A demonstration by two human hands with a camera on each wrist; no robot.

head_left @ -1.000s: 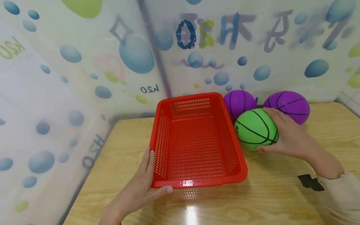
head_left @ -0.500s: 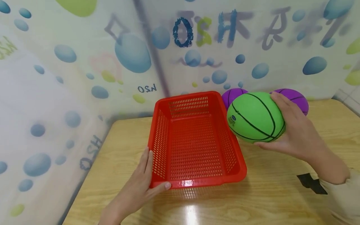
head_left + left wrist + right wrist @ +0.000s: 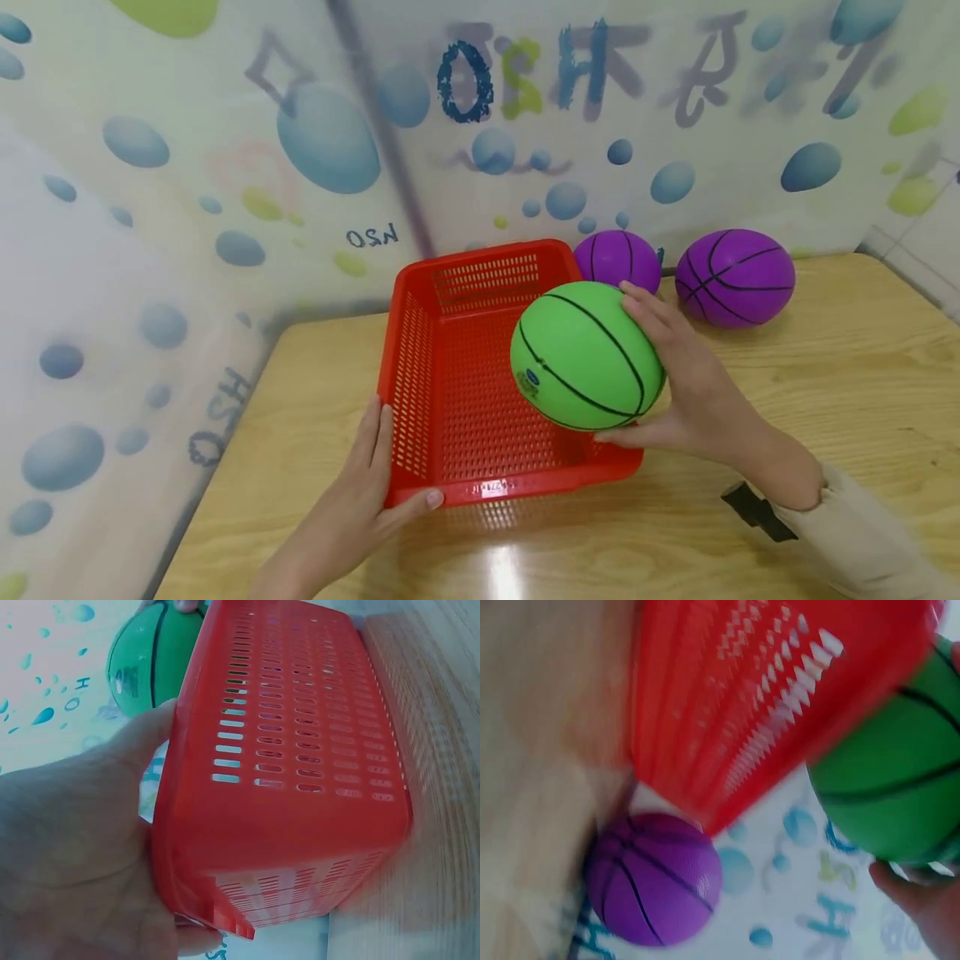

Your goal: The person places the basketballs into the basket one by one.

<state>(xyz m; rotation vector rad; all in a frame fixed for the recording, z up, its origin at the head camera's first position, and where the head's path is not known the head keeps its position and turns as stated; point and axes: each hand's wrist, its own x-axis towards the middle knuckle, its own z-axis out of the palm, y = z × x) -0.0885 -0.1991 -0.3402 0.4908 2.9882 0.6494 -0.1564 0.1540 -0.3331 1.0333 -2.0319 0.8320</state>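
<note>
A green ball (image 3: 587, 356) with black basketball lines hangs above the right part of a red plastic basket (image 3: 513, 488). My right hand (image 3: 697, 392) grips it from the right side, thumb below and fingers over the far side. In the right wrist view the green ball (image 3: 892, 772) is beside the basket's rim, with part of my hand (image 3: 926, 904) under it. My left hand (image 3: 352, 492) holds the basket's near left corner, thumb along the front rim and fingers on the left rim. In the left wrist view the palm (image 3: 82, 847) lies against that corner.
Two purple balls with black lines rest at the table's back: one (image 3: 618, 257) by the basket's far right corner, another (image 3: 735, 277) further right. A patterned wall covering (image 3: 480, 192) rises behind the wooden table (image 3: 847, 367). A black strap (image 3: 757, 510) lies by the right sleeve.
My right hand has lifted the green ball off the table and carried it left, over the basket. Both purple balls now show more fully. My left hand keeps its place on the basket.
</note>
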